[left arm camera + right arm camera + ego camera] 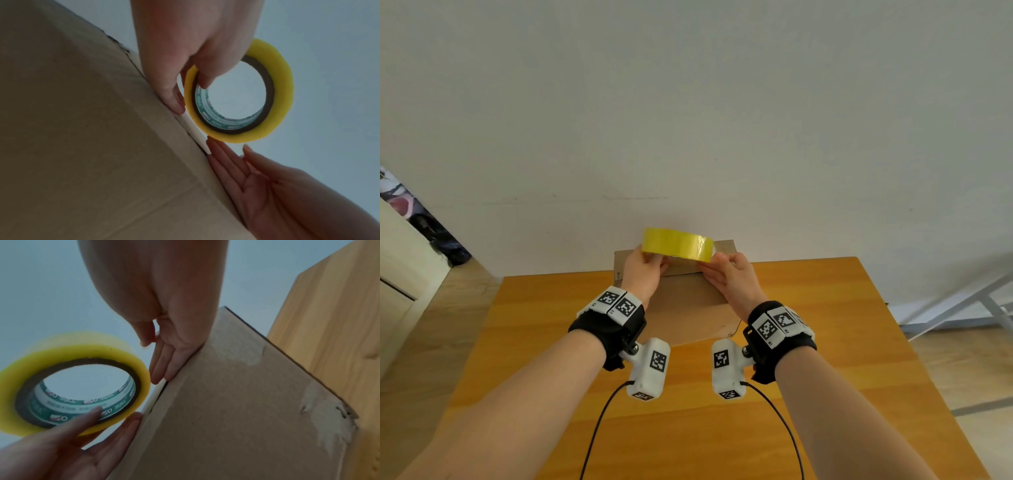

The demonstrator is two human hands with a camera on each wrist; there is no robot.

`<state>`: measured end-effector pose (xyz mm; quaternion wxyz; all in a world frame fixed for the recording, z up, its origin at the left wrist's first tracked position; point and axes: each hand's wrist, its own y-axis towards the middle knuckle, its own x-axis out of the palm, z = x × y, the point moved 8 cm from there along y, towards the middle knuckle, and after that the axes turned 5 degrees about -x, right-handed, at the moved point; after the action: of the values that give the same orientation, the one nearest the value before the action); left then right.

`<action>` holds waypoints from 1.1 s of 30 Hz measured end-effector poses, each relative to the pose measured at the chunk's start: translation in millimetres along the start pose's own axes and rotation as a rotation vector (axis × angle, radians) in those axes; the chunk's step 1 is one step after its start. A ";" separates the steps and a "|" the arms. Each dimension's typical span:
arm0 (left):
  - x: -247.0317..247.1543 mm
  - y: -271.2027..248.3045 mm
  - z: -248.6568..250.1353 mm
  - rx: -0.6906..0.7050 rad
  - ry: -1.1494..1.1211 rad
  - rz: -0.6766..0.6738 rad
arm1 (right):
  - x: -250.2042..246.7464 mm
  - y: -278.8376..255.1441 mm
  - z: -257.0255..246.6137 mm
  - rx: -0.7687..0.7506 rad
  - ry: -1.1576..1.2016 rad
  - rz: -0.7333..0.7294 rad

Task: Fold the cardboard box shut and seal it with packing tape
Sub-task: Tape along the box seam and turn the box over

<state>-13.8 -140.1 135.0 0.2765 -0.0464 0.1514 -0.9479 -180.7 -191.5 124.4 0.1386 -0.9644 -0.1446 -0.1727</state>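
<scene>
A brown cardboard box with its top flaps folded down sits at the far edge of the wooden table. My left hand holds a yellow tape roll just above the box's far edge. In the left wrist view a digit hooks into the core of the roll, and another finger rests on the box. My right hand lies with straight fingers along the box. Its thumb and forefinger meet at the rim of the roll, as if pinching the tape end. The tape end itself is too clear to make out.
A white wall stands right behind the box. A pale cabinet is on the left and a grey metal frame on the floor to the right. Torn patches mark the box's side. Black cables trail from the wrist cameras over the table.
</scene>
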 end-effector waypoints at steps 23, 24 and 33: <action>27.7 -23.3 31.9 0.268 0.458 0.115 | -63.9 -4.1 -22.6 -0.101 0.051 0.435; 30.4 -24.8 33.6 0.279 0.462 0.118 | -67.6 -3.8 -22.1 -0.098 0.004 0.459; 30.3 -18.6 26.8 0.199 0.513 0.117 | -84.3 5.7 -15.9 0.014 -0.281 0.482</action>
<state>-44.3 -148.5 166.3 0.2867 0.2314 0.1249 -0.9212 -259.2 -221.3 106.1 0.1609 -0.9845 0.0701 0.0020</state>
